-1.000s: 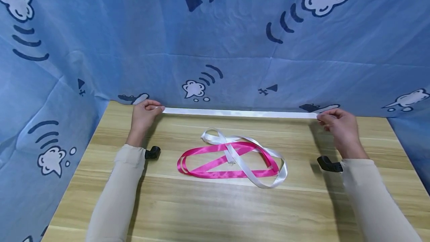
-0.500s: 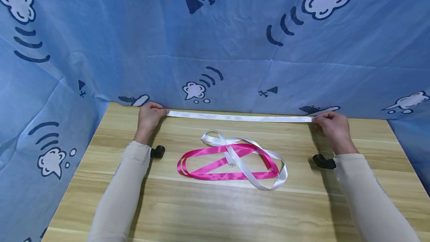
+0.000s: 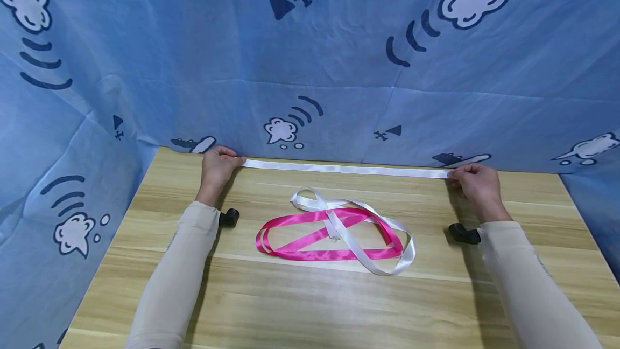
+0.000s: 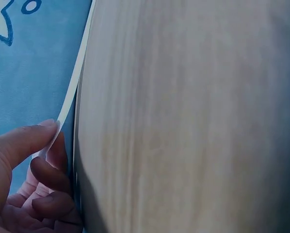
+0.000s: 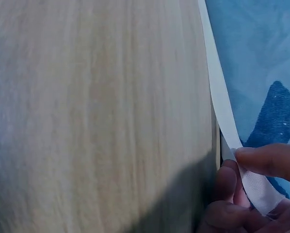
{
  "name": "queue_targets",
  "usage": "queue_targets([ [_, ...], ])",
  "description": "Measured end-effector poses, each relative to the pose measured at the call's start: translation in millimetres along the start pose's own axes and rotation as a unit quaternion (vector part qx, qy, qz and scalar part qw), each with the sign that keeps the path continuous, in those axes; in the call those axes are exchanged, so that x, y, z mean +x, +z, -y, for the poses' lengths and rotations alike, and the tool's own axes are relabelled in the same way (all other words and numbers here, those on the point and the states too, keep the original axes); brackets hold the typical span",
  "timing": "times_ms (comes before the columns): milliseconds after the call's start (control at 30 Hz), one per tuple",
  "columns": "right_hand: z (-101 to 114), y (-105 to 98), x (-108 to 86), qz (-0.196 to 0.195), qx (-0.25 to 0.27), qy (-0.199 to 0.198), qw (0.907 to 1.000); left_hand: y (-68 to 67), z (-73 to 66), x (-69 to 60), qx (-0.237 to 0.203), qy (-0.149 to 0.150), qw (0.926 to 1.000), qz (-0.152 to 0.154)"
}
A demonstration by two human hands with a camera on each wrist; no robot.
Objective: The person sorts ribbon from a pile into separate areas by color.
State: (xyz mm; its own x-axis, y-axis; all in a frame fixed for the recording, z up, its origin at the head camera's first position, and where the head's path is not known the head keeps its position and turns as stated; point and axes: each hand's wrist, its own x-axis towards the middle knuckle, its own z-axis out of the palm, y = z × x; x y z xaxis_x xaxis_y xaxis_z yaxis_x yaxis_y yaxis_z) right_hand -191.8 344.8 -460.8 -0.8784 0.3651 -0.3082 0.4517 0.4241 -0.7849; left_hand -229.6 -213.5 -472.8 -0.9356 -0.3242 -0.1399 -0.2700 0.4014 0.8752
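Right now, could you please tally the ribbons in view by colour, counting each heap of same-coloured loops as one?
White: 2 (the taut ribbon between the left hand and right hand; the looped white ribbon on the table)
Pink: 1 (the looped pink ribbon)
Total: 3

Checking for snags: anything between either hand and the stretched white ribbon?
Nothing visible: the left hand and right hand pinch the stretched ribbon directly. The pink ribbon and looped white ribbon lie apart from it.
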Motion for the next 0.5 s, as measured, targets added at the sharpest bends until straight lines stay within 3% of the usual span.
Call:
queue_targets([
  [200, -1.4, -0.3, -1.1, -0.009, -0.009, 0.009, 0.9999, -0.8, -0.6, -1.6, 0.008, -0.002, 1.0, 0.0],
  [500, -7.0, -5.9, -6.9, -0.001, -0.003, -0.001, 1.0, -7.9, 1.1, -4.6, 0.007, -0.005, 0.9995, 0.029],
])
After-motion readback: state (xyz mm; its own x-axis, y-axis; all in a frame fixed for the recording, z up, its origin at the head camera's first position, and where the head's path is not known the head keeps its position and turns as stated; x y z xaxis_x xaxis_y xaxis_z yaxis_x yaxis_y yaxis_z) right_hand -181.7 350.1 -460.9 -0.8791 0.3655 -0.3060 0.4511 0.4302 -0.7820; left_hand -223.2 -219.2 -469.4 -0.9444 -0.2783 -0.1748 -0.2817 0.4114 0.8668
